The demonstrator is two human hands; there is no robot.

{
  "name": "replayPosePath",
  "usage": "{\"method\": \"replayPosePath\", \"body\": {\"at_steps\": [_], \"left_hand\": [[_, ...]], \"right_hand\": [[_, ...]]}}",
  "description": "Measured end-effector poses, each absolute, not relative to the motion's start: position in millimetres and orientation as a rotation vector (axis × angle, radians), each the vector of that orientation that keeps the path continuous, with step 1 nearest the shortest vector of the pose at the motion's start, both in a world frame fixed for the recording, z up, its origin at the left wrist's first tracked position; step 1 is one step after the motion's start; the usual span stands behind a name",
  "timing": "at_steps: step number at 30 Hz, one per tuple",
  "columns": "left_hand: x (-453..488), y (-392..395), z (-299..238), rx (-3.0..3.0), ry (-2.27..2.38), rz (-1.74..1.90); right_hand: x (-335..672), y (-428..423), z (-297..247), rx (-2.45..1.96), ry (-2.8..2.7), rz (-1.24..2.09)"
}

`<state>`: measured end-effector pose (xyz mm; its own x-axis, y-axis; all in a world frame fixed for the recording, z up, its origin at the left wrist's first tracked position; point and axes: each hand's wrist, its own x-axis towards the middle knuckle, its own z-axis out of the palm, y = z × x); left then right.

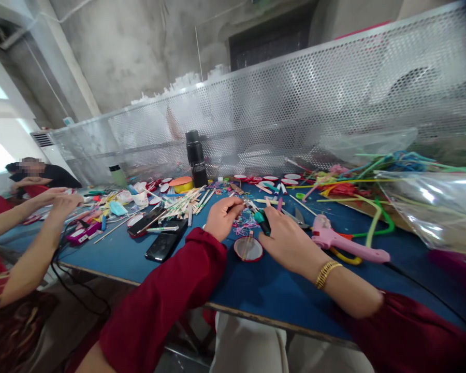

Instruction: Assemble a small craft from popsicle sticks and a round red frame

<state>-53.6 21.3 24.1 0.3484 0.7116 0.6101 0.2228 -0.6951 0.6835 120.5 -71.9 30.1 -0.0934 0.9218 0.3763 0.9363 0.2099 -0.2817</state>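
My right hand (285,238) is closed round pliers (261,221) with black and teal handles, their metal jaws pointing up and left. Just left of the jaws, the thumb and fingers of my left hand (222,217) are pinched together. What they pinch is too small to make out. Beneath and between my hands lies a tangle of pink and blue cords (245,221). A round disc (248,250) with a red rim rests on the blue table (233,290) below the pliers.
To my right lies a pink glue gun (344,244) with a black cable, near scissors (300,216). Two phones (166,242) and many thin sticks (182,204) lie to the left. A black bottle (196,159) stands behind. At far left are another person's hands (64,201).
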Motion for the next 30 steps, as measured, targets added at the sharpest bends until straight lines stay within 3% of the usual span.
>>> {"method": "replayPosePath", "body": {"at_steps": [30], "left_hand": [[-54,28,34,2.306,0.874,1.396]], "right_hand": [[119,-70,43,-1.668,-1.921,0.169]]}}
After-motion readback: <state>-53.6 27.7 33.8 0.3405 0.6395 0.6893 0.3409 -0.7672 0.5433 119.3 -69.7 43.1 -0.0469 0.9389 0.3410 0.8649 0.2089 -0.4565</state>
